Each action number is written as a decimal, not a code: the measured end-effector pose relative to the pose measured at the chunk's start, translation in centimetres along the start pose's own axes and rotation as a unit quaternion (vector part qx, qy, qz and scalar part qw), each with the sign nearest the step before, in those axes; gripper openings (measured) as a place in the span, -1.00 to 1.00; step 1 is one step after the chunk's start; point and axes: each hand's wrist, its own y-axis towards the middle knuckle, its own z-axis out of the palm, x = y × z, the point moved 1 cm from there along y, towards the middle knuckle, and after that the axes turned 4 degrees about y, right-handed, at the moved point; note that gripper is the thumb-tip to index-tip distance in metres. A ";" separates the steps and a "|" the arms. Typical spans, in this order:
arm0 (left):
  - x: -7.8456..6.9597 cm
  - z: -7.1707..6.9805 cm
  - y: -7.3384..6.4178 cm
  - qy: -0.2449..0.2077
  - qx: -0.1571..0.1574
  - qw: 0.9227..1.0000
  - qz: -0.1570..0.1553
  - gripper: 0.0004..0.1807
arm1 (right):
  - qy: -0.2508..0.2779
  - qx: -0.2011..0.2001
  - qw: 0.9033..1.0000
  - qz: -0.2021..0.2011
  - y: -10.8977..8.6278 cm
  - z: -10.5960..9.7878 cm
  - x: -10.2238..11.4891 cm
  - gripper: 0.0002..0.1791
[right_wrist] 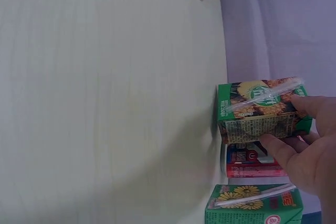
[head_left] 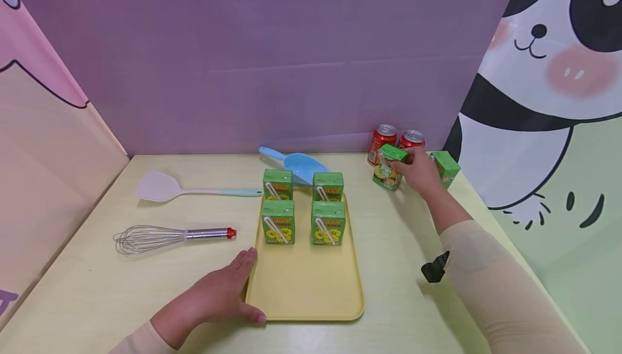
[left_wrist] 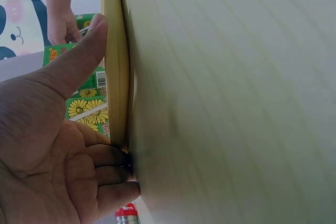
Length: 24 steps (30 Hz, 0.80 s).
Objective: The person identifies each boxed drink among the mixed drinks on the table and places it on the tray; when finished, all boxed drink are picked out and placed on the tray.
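Right hand pinches a green drink box near red cans, left hand lies open, touching the yellow tray, four flower boxes stand on it

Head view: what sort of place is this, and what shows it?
Probably a staged tabletop set: a purple backdrop, a cartoon panda wall, and a whisk lying beside a tray.
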 end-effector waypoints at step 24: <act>-0.3 -0.1 -0.4 0.000 -0.002 1.000 -0.001 0.41 | 0.017 0.039 0.997 -0.067 -8.2 -3.3 4.1 -0.30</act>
